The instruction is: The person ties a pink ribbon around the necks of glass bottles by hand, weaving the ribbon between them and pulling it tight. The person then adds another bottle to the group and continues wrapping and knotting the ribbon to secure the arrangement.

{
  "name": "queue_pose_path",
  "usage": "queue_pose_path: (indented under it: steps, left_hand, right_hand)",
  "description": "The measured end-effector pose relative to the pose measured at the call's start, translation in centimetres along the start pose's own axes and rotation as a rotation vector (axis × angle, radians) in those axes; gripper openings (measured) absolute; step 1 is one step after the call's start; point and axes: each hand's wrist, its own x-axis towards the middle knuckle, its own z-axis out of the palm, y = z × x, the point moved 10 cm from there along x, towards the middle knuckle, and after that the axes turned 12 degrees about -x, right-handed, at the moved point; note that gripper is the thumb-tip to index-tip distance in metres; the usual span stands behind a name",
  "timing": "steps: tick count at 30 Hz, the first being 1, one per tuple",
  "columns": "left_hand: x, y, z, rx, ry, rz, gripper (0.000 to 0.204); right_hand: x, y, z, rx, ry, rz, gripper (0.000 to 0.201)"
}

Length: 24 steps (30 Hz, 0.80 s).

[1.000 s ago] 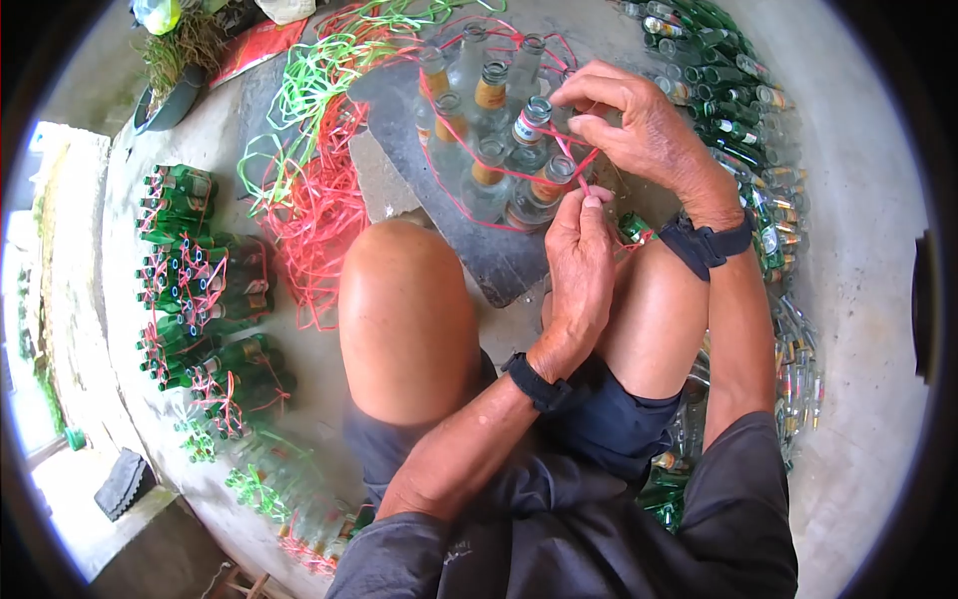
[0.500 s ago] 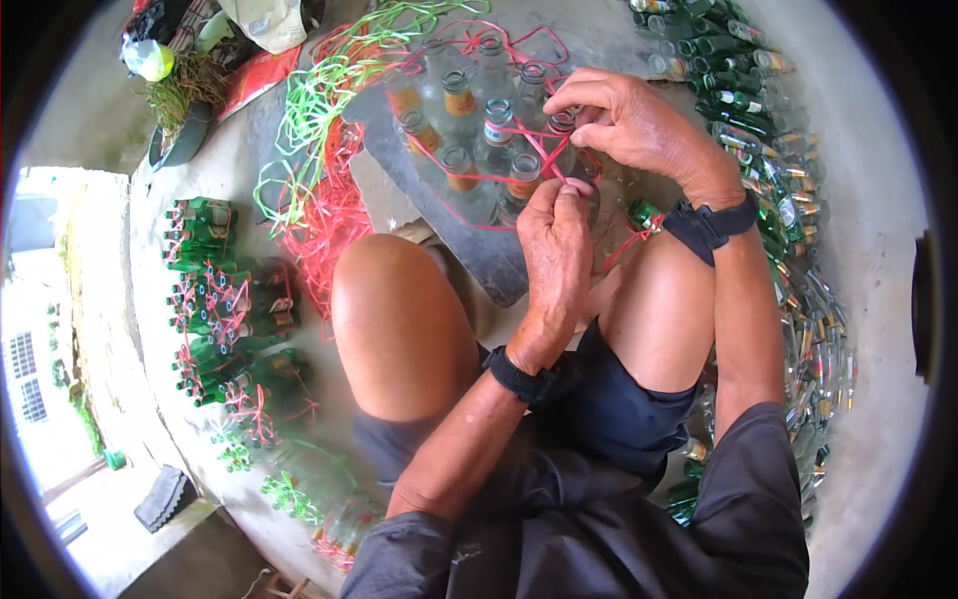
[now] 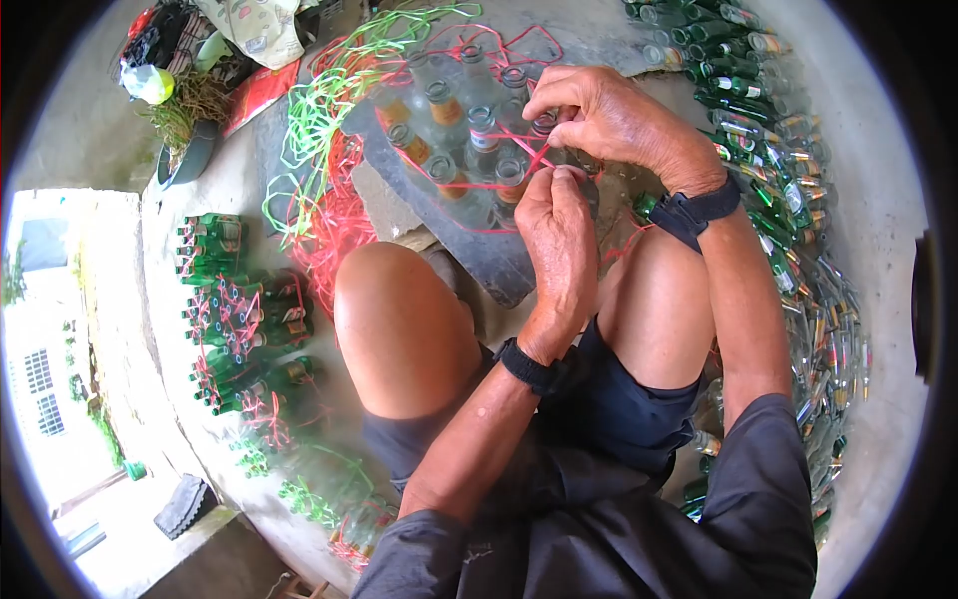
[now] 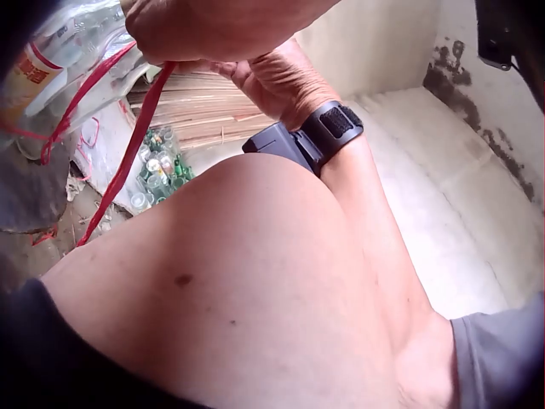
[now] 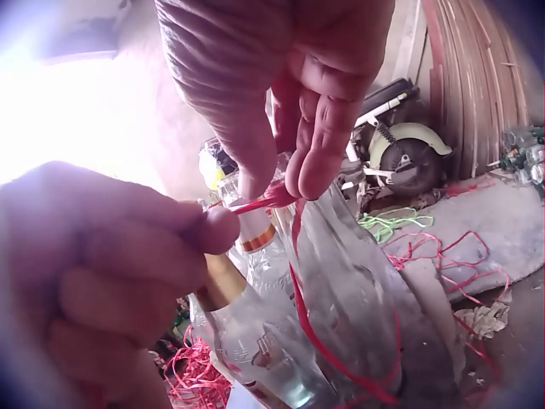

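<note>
Several clear glass bottles (image 3: 482,130), some with orange neck labels, stand upright in a cluster on a dark slab (image 3: 479,262). Red plastic string (image 3: 467,186) loops round the group and crosses near the bottles' right side. My left hand (image 3: 559,235) pinches the string between thumb and finger, low at the near right corner of the cluster. Just above it, my right hand (image 3: 624,125) is at a bottle neck; in the right wrist view its thumb and fingertips grip the bunched red string (image 5: 277,198). A strand hangs from the left hand in the left wrist view.
Loose green string (image 3: 319,120) and red string (image 3: 324,215) lie in a heap left of the slab. Bundled green bottles (image 3: 244,309) stand at far left. Many loose bottles (image 3: 758,150) are stacked along the right. My bare knees flank the slab's near corner.
The head view has shifted, so the bottles sit further left in it. Both hands have stayed close together at the string crossing, with only slight finger movement.
</note>
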Motion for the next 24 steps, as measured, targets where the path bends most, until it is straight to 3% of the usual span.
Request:
queue_pose_path:
  steps: [6,24]
  left_hand:
    - [-0.2,-0.3,0.7,0.029,-0.029,-0.004,0.028]
    - [-0.4,0.1,-0.2,0.070,-0.040,0.064,0.025]
  right_hand:
    - [-0.1,0.5,0.6,-0.057,0.060,-0.075,0.032]
    - [0.5,-0.2,0.7,-0.051,0.006,-0.018,0.024]
